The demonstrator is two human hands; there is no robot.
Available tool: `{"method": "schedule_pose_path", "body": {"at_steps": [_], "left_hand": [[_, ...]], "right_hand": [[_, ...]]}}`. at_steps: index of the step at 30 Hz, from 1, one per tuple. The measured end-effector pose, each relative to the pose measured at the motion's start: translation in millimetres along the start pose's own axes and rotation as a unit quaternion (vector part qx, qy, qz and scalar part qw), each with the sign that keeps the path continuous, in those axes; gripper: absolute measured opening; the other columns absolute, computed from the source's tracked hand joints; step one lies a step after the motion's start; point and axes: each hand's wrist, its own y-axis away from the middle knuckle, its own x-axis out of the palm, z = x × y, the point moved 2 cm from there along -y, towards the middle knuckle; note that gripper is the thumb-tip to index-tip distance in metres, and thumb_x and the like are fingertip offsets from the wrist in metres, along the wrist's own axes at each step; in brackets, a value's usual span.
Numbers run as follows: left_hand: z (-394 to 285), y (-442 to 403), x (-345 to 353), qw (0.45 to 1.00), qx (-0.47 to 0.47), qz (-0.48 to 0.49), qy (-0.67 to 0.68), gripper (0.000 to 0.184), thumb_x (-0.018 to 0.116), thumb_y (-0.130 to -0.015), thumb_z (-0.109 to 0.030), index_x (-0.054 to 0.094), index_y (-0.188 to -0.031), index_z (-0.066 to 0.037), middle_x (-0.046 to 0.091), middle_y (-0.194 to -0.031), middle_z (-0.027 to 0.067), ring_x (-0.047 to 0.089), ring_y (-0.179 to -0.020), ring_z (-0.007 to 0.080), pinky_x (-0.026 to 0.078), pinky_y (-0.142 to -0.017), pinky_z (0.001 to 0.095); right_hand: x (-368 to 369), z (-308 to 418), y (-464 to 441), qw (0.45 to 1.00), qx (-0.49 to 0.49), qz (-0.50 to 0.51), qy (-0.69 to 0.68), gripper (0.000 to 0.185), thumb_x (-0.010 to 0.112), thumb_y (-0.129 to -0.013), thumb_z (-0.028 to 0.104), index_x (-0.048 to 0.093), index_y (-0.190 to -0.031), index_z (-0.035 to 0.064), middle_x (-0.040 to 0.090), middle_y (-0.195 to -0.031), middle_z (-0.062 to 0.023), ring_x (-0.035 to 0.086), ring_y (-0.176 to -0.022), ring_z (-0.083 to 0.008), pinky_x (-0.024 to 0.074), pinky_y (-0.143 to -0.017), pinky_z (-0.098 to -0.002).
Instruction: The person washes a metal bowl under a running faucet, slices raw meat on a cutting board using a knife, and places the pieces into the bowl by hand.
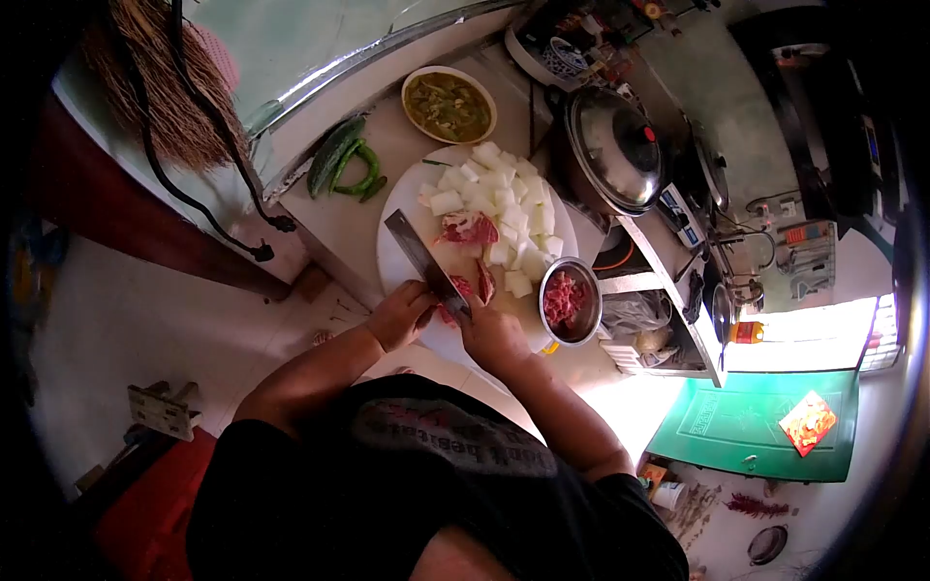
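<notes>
My right hand (489,334) is closed round the handle end of a cleaver (424,259), whose blade slants up and left over a round white cutting board (395,218). Beside the blade, my left hand (400,315) has its fingers pressed on a small piece of red meat at the board's near edge. A larger chunk of meat (469,229) and a thin strip (485,283) lie right of the blade. White vegetable cubes (513,198) are heaped at the back and right of the board. A metal bowl (584,324) holding cut meat (564,297) rests at the right edge.
Behind the board stands a bowl of greenish food (448,107). A dark green cucumber-like vegetable (331,160) and green peppers (363,172) lie at the back left. A lidded pot (615,145) is to the right. Black cables (199,208) hang at the left.
</notes>
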Motion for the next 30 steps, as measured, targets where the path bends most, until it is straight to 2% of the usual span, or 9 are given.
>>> {"method": "schedule_pose_path", "body": {"at_steps": [5,7,9,11,13,17,20,27,30], "left_hand": [[1.2,0.5,1.3,1.0,-0.008,0.009,-0.009,0.031,0.062,-0.064,0.0,0.051,-0.093,-0.004,0.052,-0.094,0.0146,0.051,-0.088,0.0315,0.044,-0.078,0.0379],[1.3,1.7,1.3,1.0,-0.013,0.008,-0.017,0.03,0.062,-0.064,0.0,0.052,-0.092,-0.004,0.052,-0.094,0.0145,0.051,-0.088,0.0315,0.044,-0.078,0.038],[1.4,1.8,-1.2,0.999,-0.016,0.032,0.002,0.032,0.063,-0.065,0.0,0.052,-0.095,-0.004,0.052,-0.098,0.0152,0.051,-0.091,0.0343,0.045,-0.077,0.0409],[1.2,2.7,-1.5,0.999,-0.017,0.026,-0.008,0.03,0.063,-0.064,0.0,0.052,-0.092,-0.004,0.052,-0.095,0.0147,0.051,-0.088,0.0327,0.045,-0.075,0.0391],[1.7,3.2,-1.1,1.0,-0.014,0.016,-0.017,0.027,0.062,-0.063,0.0,0.053,-0.088,-0.003,0.051,-0.092,0.0141,0.051,-0.086,0.031,0.044,-0.074,0.0374],[3.6,2.9,-1.6,1.0,-0.012,0.002,0.01,0.025,0.062,-0.066,0.0,0.051,-0.088,-0.002,0.051,-0.089,0.014,0.051,-0.083,0.0311,0.045,-0.072,0.0368],[4.9,5.5,2.8,1.0,-0.001,-0.011,0.018,0.024,0.061,-0.068,0.0,0.05,-0.089,-0.002,0.05,-0.089,0.0143,0.051,-0.082,0.0312,0.045,-0.072,0.0369],[3.7,4.7,1.6,1.0,-0.018,-0.01,0.003,0.026,0.061,-0.068,-0.001,0.05,-0.091,-0.002,0.05,-0.091,0.0146,0.051,-0.084,0.0315,0.044,-0.075,0.0372],[-1.1,0.0,-4.2,1.0,-0.02,0.008,-0.016,0.026,0.061,-0.066,-0.001,0.051,-0.09,-0.002,0.051,-0.09,0.0147,0.051,-0.085,0.0317,0.044,-0.076,0.0373]], "right_hand": [[2.8,3.8,-9.5,0.999,0.018,0.041,-0.007,0.031,0.044,-0.085,0.024,0.046,-0.106,0.0011,0.058,-0.077,-0.025,0.057,-0.076,-0.0418,0.0436,-0.07,-0.0494],[12.6,4.9,-23.4,1.0,-0.007,-0.003,0.011,0.024,0.046,-0.079,0.015,0.045,-0.099,0.0014,0.059,-0.073,-0.0229,0.059,-0.07,-0.0389,0.0469,-0.064,-0.0471],[24.8,-1.1,-38.2,0.998,-0.042,-0.038,0.017,0.025,0.047,-0.08,0.017,0.045,-0.099,0.0014,0.059,-0.075,-0.0237,0.058,-0.071,-0.0397,0.0465,-0.064,-0.0475],[28.7,-6.7,-44.2,0.994,-0.076,-0.078,0.023,0.026,0.047,-0.08,0.018,0.044,-0.1,0.0014,0.059,-0.076,-0.0245,0.058,-0.072,-0.0405,0.0462,-0.065,-0.0478],[18.1,-17.3,-43.7,0.997,-0.024,-0.066,-0.028,0.028,0.048,-0.081,0.021,0.044,-0.1,0.0009,0.058,-0.078,-0.0258,0.057,-0.074,-0.0412,0.0462,-0.065,-0.0473],[4.6,-14.2,-21.6,0.995,-0.016,-0.083,-0.044,0.028,0.049,-0.081,0.023,0.045,-0.099,0.002,0.058,-0.074,-0.0255,0.057,-0.071,-0.0422,0.0461,-0.063,-0.0484],[-3.5,-5.6,-4.3,0.998,0.014,-0.051,-0.026,0.032,0.048,-0.082,0.026,0.047,-0.099,-0.0011,0.057,-0.074,-0.0265,0.055,-0.072,-0.0444,0.0439,-0.067,-0.0499],[8.8,-0.5,-6.6,1.0,0.015,-0.015,-0.023,0.03,0.047,-0.081,0.023,0.046,-0.103,0.0022,0.058,-0.074,-0.0258,0.056,-0.072,-0.043,0.0442,-0.064,-0.0506],[14.4,4.3,-19.4,1.0,0.008,-0.014,0.009,0.022,0.046,-0.078,0.014,0.046,-0.098,0.0039,0.059,-0.071,-0.0223,0.059,-0.065,-0.0402,0.0484,-0.058,-0.0468]]}}
